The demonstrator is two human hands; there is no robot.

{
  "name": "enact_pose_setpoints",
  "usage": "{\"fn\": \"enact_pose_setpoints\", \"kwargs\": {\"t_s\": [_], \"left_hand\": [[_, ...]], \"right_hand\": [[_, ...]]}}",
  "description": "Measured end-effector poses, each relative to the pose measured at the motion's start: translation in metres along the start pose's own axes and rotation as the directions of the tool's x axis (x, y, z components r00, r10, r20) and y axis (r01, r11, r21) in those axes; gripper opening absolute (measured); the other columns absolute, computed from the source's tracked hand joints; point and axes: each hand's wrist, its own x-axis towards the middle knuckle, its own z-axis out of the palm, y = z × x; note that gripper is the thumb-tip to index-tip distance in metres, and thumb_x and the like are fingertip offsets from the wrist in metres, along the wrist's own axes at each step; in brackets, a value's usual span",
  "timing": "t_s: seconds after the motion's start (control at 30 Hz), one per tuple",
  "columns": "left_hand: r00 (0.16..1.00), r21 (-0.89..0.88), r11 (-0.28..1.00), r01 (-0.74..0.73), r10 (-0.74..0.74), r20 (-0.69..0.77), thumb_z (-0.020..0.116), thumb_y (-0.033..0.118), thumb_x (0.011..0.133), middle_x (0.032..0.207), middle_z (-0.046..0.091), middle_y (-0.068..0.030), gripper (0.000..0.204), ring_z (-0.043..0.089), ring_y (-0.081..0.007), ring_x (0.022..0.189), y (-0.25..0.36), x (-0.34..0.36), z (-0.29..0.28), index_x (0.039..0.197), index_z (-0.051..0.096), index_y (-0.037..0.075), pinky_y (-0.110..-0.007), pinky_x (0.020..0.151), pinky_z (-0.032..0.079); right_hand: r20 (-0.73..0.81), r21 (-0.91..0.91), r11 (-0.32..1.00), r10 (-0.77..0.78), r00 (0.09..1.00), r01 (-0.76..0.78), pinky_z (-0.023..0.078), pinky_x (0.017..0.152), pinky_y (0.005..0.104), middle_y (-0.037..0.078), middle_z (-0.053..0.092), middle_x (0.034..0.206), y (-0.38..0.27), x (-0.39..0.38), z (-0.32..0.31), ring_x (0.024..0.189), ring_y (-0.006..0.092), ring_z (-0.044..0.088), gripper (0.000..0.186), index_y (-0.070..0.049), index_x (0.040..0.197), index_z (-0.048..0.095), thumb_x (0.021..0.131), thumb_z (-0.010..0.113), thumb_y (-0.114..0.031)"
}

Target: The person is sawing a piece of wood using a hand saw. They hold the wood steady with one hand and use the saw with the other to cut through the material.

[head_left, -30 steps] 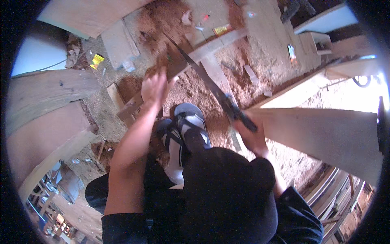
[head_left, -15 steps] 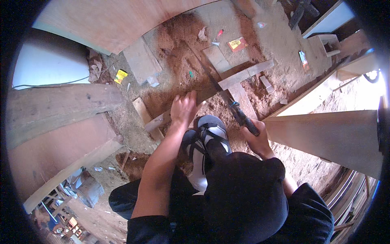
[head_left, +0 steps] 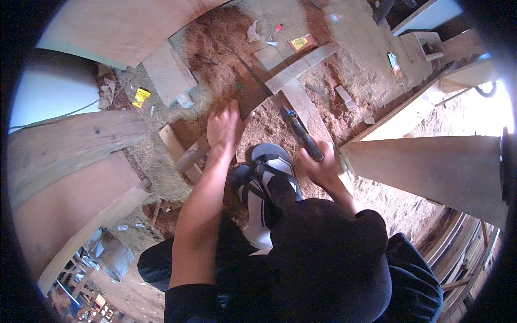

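Note:
A handsaw (head_left: 297,128) with a dark handle and a bit of teal wrapping near the blade is in my right hand (head_left: 322,164), fingers closed round the grip. Its long thin blade (head_left: 252,71) points away from me to the upper left and crosses a wooden board (head_left: 305,66). My left hand (head_left: 224,129) grips the same board left of the blade, fingers over its far side. Pieces of wood lie under the board: a strip (head_left: 175,148) on the left and a flat plank (head_left: 304,105) on the right. The exact cut line is too small to make out.
My sandalled feet (head_left: 272,161) stand just behind the board. Sawdust covers the floor, with a small block (head_left: 345,98), a yellow packet (head_left: 141,97) and a red-yellow packet (head_left: 302,43). Big timber beams (head_left: 75,134) stand left, a wide board (head_left: 425,161) right.
The whole view has shifted a little. The board's right end has swung away from me, farther from the small block. The saw and my right hand have moved slightly forward and left.

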Motion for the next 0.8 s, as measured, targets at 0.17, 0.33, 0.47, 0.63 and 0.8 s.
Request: {"fn": "enact_pose_setpoints", "kwargs": {"t_s": [0.17,0.33,0.47,0.63,0.8], "left_hand": [[0.998,0.109,0.992,-0.058,0.061,-0.022,0.064,0.048,0.087,0.105,0.069,-0.0134,0.052,0.069,-0.0278,0.092,-0.011,-0.013,0.008,0.117,0.054,0.006,-0.044,0.092,0.048],[0.993,0.069,0.991,-0.111,0.113,-0.028,0.061,0.048,0.088,0.106,0.069,-0.0123,0.053,0.069,-0.0271,0.091,-0.004,-0.006,0.016,0.12,0.054,0.006,-0.043,0.094,0.047],[0.979,0.092,0.985,-0.146,0.157,-0.127,0.06,0.049,0.089,0.105,0.069,-0.0136,0.053,0.069,-0.0278,0.092,-0.006,-0.007,0.029,0.12,0.054,0.007,-0.043,0.094,0.047],[0.999,0.077,0.996,-0.052,0.053,-0.001,0.059,0.054,0.088,0.108,0.069,-0.0127,0.059,0.069,-0.0271,0.093,-0.001,-0.009,0.009,0.122,0.055,0.006,-0.043,0.094,0.047],[0.988,0.145,0.979,-0.142,0.132,0.077,0.053,0.057,0.089,0.117,0.066,-0.0104,0.063,0.067,-0.0241,0.099,-0.001,-0.015,0.021,0.128,0.053,0.007,-0.041,0.096,0.045]], "right_hand": [[0.355,0.252,0.883,0.297,0.886,-0.397,0.037,0.053,0.0304,0.003,0.047,0.059,-0.032,-0.001,-0.028,0.055,0.0112,0.046,0.016,-0.001,0.081,0.061,0.08,0.065,-0.016],[0.318,0.085,0.897,0.388,0.865,-0.434,0.042,0.055,0.0322,0.003,0.055,0.064,0.009,-0.072,-0.083,0.058,0.0117,0.052,0.017,-0.001,0.086,0.065,0.081,0.064,-0.017],[0.256,0.256,0.841,0.416,0.872,-0.477,0.046,0.069,0.0303,0.004,0.059,0.07,-0.021,-0.035,-0.06,0.069,0.013,0.057,0.024,-0.001,0.094,0.068,0.084,0.066,-0.022],[0.098,0.093,0.936,0.331,0.939,-0.34,0.049,0.066,0.0327,0.005,0.062,0.072,-0.017,-0.002,-0.018,0.069,0.0162,0.06,0.019,-0.004,0.096,0.066,0.087,0.064,-0.021],[0.363,0.326,0.838,0.316,0.877,-0.437,0.044,0.063,0.0287,0.003,0.059,0.07,-0.032,-0.009,-0.04,0.068,0.0102,0.053,0.014,-0.002,0.086,0.061,0.088,0.058,-0.016]]}}
